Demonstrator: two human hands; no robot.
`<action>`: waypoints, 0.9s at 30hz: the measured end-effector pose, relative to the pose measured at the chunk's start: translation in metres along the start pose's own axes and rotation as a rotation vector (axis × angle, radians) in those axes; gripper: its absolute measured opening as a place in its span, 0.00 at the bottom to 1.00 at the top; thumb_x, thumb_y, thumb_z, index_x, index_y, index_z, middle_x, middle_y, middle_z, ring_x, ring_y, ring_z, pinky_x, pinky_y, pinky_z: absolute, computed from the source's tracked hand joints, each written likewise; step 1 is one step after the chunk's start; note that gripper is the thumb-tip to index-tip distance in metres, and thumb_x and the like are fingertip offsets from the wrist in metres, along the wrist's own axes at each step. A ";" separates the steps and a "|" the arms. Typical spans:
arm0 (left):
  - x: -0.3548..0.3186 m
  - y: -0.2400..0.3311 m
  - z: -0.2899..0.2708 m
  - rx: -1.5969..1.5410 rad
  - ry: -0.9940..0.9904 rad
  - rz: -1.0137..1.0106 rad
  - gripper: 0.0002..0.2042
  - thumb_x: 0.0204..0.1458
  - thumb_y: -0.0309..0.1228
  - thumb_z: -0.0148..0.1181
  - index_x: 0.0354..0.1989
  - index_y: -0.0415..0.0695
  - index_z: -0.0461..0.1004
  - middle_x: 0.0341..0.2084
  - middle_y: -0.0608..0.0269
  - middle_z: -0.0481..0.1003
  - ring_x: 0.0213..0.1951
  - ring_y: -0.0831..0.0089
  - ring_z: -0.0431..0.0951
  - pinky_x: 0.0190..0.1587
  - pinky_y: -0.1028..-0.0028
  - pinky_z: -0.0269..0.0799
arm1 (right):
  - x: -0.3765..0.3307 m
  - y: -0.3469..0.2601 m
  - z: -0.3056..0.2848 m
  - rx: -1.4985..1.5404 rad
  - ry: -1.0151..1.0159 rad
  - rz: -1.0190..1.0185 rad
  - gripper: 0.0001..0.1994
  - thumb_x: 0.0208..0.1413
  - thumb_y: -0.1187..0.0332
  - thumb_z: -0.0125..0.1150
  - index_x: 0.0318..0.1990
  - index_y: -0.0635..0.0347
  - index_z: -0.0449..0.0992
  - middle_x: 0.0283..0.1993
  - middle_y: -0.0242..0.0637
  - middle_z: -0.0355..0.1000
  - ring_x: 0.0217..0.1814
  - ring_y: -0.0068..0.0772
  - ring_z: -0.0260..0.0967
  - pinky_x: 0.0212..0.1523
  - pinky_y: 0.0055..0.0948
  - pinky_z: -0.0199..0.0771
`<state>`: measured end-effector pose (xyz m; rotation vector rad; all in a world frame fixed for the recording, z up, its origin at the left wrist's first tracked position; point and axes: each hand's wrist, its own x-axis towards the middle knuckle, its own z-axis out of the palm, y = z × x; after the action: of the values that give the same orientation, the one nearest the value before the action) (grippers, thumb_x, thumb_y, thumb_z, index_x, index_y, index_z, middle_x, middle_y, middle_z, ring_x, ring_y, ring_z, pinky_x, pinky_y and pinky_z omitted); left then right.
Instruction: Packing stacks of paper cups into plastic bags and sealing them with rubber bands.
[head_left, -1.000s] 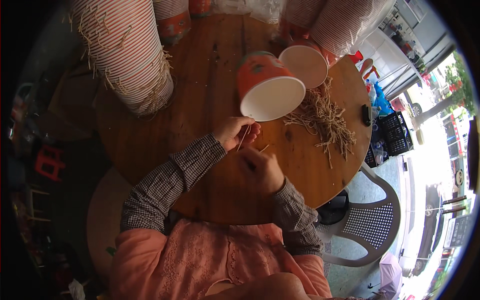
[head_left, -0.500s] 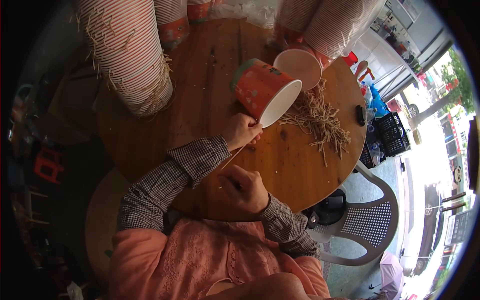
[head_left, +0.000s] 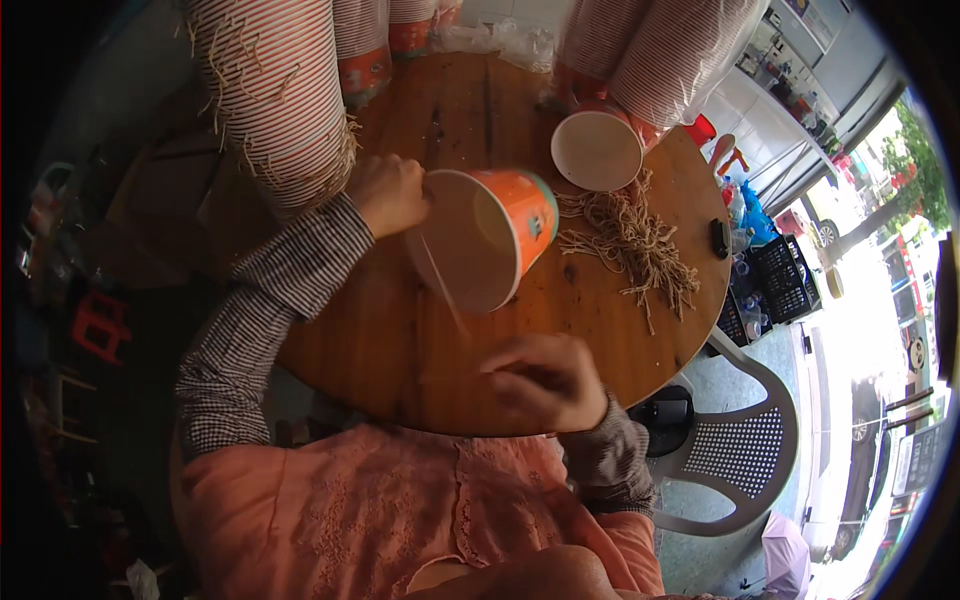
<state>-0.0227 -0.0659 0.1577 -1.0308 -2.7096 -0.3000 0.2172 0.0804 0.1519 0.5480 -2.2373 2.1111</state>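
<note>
An orange paper tub (head_left: pixel 530 215) with a white inside is tipped over above the round table, its mouth facing left and toward me. My left hand (head_left: pixel 395 195) is closed on its rim at the far left side. From that rim a thin pale string (head_left: pixel 445 285) hangs across the opening, its lower end blurred. Nearer to me, my right hand (head_left: pixel 550 382) hovers above the table's front edge, apart from the tub. Its fingers are curled but smeared by motion, so whether they hold anything does not show. A heap of tan strings (head_left: pixel 640 245) lies right of the tub.
A tall stack of paper tubs (head_left: pixel 275 95) with strings hanging off it stands at the left. Plastic-wrapped stacks (head_left: pixel 665 65) stand at the back right, another tub (head_left: pixel 597 152) lying before them. A grey plastic chair (head_left: pixel 735 450) is at the table's right.
My left hand has moved left and away from me, turning the tub so its mouth now faces left. My right hand has shifted right, and the string now hangs across the opening.
</note>
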 end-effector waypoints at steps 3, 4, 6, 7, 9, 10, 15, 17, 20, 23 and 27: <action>0.013 -0.010 -0.021 0.103 -0.065 0.095 0.13 0.41 0.36 0.52 0.23 0.39 0.78 0.21 0.46 0.76 0.27 0.52 0.78 0.33 0.57 0.74 | -0.007 -0.018 -0.011 0.360 0.075 -0.170 0.12 0.57 0.74 0.53 0.48 0.68 0.70 0.20 0.37 0.70 0.15 0.23 0.63 0.18 0.20 0.63; 0.015 -0.005 -0.030 0.189 -0.079 0.128 0.12 0.41 0.35 0.52 0.20 0.39 0.77 0.21 0.48 0.76 0.27 0.54 0.78 0.37 0.58 0.73 | -0.003 -0.012 -0.013 0.463 0.090 -0.386 0.15 0.58 0.71 0.53 0.51 0.69 0.66 0.16 0.36 0.66 0.10 0.25 0.61 0.13 0.22 0.61; 0.013 0.012 -0.048 0.256 -0.126 0.190 0.11 0.41 0.35 0.52 0.19 0.40 0.76 0.21 0.50 0.77 0.28 0.55 0.78 0.40 0.60 0.72 | 0.000 -0.021 -0.019 0.581 0.125 -0.407 0.25 0.61 0.68 0.49 0.63 0.62 0.51 0.14 0.35 0.62 0.08 0.24 0.57 0.10 0.21 0.58; 0.012 0.018 -0.052 0.324 -0.175 0.249 0.11 0.41 0.34 0.53 0.18 0.41 0.76 0.21 0.51 0.77 0.29 0.57 0.78 0.43 0.61 0.71 | 0.003 -0.023 -0.021 0.594 0.171 -0.418 0.26 0.62 0.67 0.48 0.65 0.60 0.48 0.15 0.35 0.61 0.08 0.24 0.56 0.10 0.21 0.58; 0.015 0.022 -0.042 0.308 -0.154 0.310 0.11 0.44 0.33 0.51 0.26 0.39 0.78 0.24 0.50 0.78 0.29 0.57 0.79 0.43 0.60 0.69 | 0.008 -0.018 -0.022 0.551 0.166 -0.443 0.27 0.63 0.68 0.44 0.67 0.58 0.44 0.17 0.33 0.61 0.08 0.23 0.55 0.10 0.21 0.57; 0.016 0.025 -0.036 0.237 -0.106 0.322 0.11 0.47 0.34 0.51 0.29 0.39 0.76 0.26 0.52 0.77 0.31 0.58 0.79 0.44 0.61 0.69 | 0.010 -0.015 -0.020 0.605 0.267 -0.388 0.27 0.64 0.69 0.44 0.67 0.58 0.45 0.19 0.33 0.62 0.11 0.23 0.57 0.13 0.21 0.59; 0.012 0.043 -0.012 -0.154 0.148 0.365 0.17 0.53 0.41 0.55 0.44 0.41 0.73 0.35 0.56 0.76 0.37 0.60 0.77 0.42 0.65 0.72 | 0.018 0.016 -0.033 0.697 0.410 -0.313 0.25 0.64 0.70 0.42 0.68 0.52 0.48 0.26 0.31 0.61 0.18 0.21 0.56 0.16 0.18 0.59; 0.006 0.043 0.004 -0.235 0.279 0.402 0.16 0.51 0.37 0.59 0.44 0.40 0.73 0.37 0.56 0.74 0.38 0.60 0.76 0.42 0.66 0.72 | 0.021 0.025 -0.039 0.727 0.414 -0.301 0.25 0.64 0.70 0.42 0.68 0.52 0.48 0.26 0.31 0.61 0.18 0.20 0.56 0.16 0.18 0.59; -0.008 0.060 0.017 -0.439 0.522 0.634 0.08 0.49 0.31 0.61 0.37 0.42 0.75 0.36 0.60 0.74 0.37 0.60 0.76 0.44 0.64 0.71 | 0.020 0.037 -0.049 0.709 0.466 -0.266 0.25 0.65 0.70 0.41 0.68 0.53 0.48 0.25 0.30 0.61 0.17 0.20 0.56 0.16 0.18 0.60; -0.038 0.075 0.019 -0.772 0.288 0.605 0.09 0.50 0.31 0.61 0.37 0.40 0.75 0.33 0.57 0.75 0.37 0.61 0.77 0.41 0.66 0.73 | 0.022 0.040 -0.043 0.687 0.477 -0.235 0.25 0.65 0.70 0.43 0.68 0.54 0.48 0.25 0.29 0.61 0.18 0.20 0.57 0.17 0.18 0.60; -0.061 0.094 0.018 -1.127 0.103 0.441 0.11 0.51 0.28 0.63 0.40 0.37 0.75 0.34 0.58 0.76 0.38 0.71 0.78 0.38 0.74 0.75 | 0.027 0.042 -0.034 0.641 0.510 -0.196 0.25 0.64 0.70 0.45 0.67 0.53 0.49 0.24 0.29 0.62 0.18 0.18 0.58 0.18 0.16 0.60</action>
<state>0.0823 -0.0301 0.1333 -1.7106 -2.0018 -1.8114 0.1734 0.1078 0.1208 0.1788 -1.1898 2.4724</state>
